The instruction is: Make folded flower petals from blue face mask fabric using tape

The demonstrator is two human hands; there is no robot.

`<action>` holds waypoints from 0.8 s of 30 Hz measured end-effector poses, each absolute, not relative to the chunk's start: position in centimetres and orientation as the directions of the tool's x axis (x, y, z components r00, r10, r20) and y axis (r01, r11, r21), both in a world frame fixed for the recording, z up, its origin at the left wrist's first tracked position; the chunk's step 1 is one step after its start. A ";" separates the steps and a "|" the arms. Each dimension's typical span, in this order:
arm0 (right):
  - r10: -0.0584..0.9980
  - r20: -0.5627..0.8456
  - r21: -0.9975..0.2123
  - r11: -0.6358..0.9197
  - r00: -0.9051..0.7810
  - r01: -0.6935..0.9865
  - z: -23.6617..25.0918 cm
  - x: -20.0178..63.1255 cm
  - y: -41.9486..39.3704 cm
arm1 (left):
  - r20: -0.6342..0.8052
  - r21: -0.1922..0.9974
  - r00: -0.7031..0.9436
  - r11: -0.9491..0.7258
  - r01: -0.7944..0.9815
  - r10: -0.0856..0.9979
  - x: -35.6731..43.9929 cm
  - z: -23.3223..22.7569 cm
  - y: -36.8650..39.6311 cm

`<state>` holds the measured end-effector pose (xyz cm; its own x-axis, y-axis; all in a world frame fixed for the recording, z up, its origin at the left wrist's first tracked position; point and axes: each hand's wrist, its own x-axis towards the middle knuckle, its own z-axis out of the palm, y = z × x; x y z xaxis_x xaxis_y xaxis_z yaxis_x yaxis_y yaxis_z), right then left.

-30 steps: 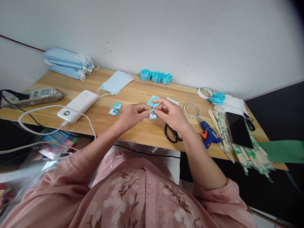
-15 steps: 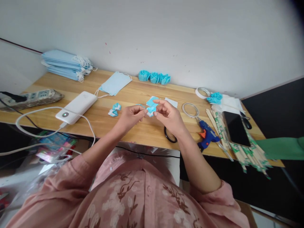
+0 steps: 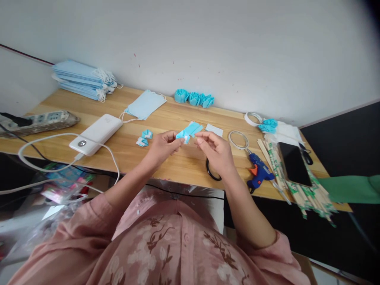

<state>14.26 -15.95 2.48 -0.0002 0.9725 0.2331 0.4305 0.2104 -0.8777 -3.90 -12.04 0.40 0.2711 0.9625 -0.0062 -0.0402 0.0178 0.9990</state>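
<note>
No lettering is legible on anything here

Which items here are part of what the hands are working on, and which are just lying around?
In hand: left hand pinches the blue strip; right hand beside it; folded blue bits; blue rosettes; mask stack.

Lying about: power bank; power strip; phone; glue gun.

A mask stack (image 3: 81, 79) sits at upper left, a single mask (image 3: 146, 104) right of it. A power bank (image 3: 96, 133) and power strip (image 3: 38, 121) lie at left. Blue rosettes (image 3: 194, 97) line the wall. At right: tape ring (image 3: 239, 139), glue gun (image 3: 259, 173), phone (image 3: 293, 163), sticks (image 3: 299, 186).
</note>
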 end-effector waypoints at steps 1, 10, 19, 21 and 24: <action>0.976 0.216 -0.874 0.197 -0.008 0.444 2.4 14.2 -16.1 | -0.002 0.999 0.270 0.014 -0.043 0.963 -3.9 0.4 -12.1; 0.951 0.309 -0.727 0.251 -0.023 0.638 1.7 13.6 -16.1 | 0.014 0.999 0.285 -0.005 -0.032 0.959 -3.6 0.3 -12.3; 0.879 0.459 -0.434 0.351 -0.132 0.830 2.4 14.1 -17.2 | -0.013 1.000 0.232 0.018 -0.023 0.973 -3.6 0.3 -12.3; 0.854 0.504 -0.429 0.379 -0.131 0.820 2.7 13.6 -17.4 | 0.000 1.000 0.240 0.005 -0.021 0.971 -3.4 0.4 -12.4; 0.846 0.507 -0.418 0.409 -0.166 0.811 2.9 13.1 -17.4 | 0.023 0.999 0.259 -0.014 -0.037 0.966 -3.2 0.6 -12.6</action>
<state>13.15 -17.42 2.86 -0.1657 0.8461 0.5067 0.8114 0.4090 -0.4176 -3.18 -12.57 0.58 0.2586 0.9657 0.0231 -0.0367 -0.0140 0.9992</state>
